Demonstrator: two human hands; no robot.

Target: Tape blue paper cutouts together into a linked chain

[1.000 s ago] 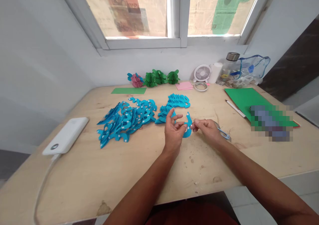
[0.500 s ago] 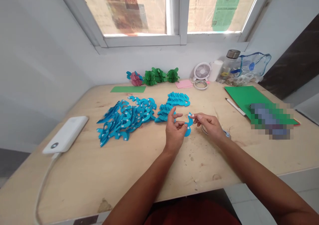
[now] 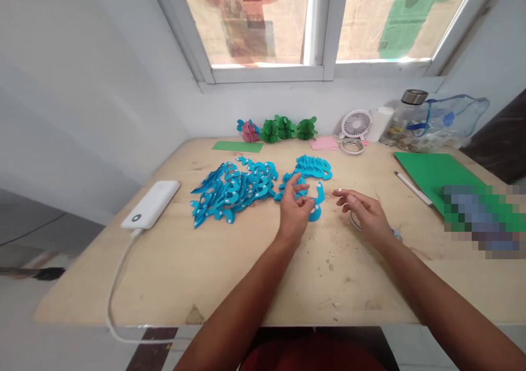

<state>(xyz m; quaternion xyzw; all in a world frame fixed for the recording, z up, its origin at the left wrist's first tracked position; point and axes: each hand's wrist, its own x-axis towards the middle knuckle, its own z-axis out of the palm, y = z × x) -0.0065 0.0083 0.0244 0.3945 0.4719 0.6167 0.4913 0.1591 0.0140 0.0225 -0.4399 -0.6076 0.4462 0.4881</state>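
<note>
My left hand (image 3: 293, 211) pinches a blue curved paper cutout (image 3: 319, 200) just above the wooden table (image 3: 230, 267). My right hand (image 3: 365, 212) is a short way to its right and apart from the cutout, with a tiny white scrap (image 3: 339, 189) at its fingertips. Under my right wrist lie scissors with a blue handle (image 3: 395, 232). A big heap of blue cutouts (image 3: 232, 192) lies left of my left hand. A smaller stack (image 3: 314, 166) sits just behind it.
A white power bank (image 3: 151, 212) with its cable lies at the left. Green paper (image 3: 431, 172) and a pen (image 3: 412, 188) are at the right. Along the wall stand paper decorations (image 3: 287, 128), pink notes (image 3: 324, 143), a tape roll (image 3: 352, 145), a small fan (image 3: 355, 123), a bottle (image 3: 405, 117) and a clear pouch (image 3: 450, 116).
My right hand has let go of the cutout's end and drawn away to the right. My left hand still holds the cutout. The camera has turned left.
</note>
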